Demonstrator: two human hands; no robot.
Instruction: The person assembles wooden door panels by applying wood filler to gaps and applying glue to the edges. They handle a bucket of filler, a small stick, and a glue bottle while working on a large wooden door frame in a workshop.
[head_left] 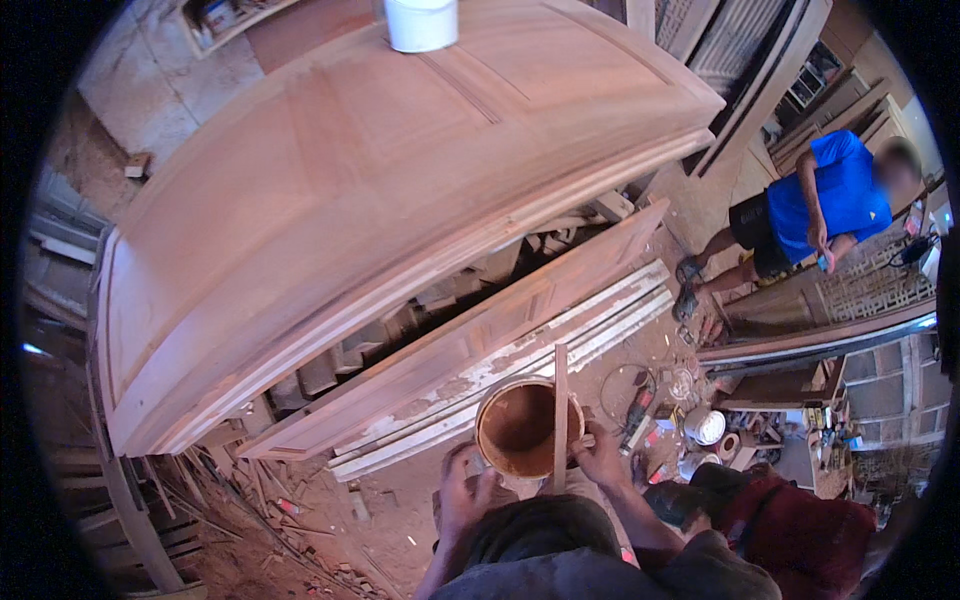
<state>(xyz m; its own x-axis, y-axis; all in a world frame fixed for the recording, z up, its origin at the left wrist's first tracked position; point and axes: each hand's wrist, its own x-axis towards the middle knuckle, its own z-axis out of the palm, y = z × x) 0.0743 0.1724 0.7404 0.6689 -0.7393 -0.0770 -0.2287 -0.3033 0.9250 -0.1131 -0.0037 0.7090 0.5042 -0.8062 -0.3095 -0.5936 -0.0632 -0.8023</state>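
A round bucket (pixel 482 432) stands low in front of me, its inside coated reddish brown. A long, narrow wooden strip (pixel 561 400) stretches over the right part of its mouth. My right hand (pixel 602 462) is at the bucket's right side, with its fingers bent against the rim next to the strip. On the near left side of the bucket is my left hand (pixel 463 492); its fingers are curved and apart, and nothing shows between them. Whether the left fingertips touch the bucket's wall cannot be made out.
Ahead lies a large curved wooden panel (pixel 300 210) bearing a white bucket (pixel 423 25). A narrower panelled board (pixel 480 345) and pale planks (pixel 600 325) lie nearer. At right are a person in blue (pixel 835 205), a power tool (pixel 638 412) and clutter; someone in maroon (pixel 800 520) is close by.
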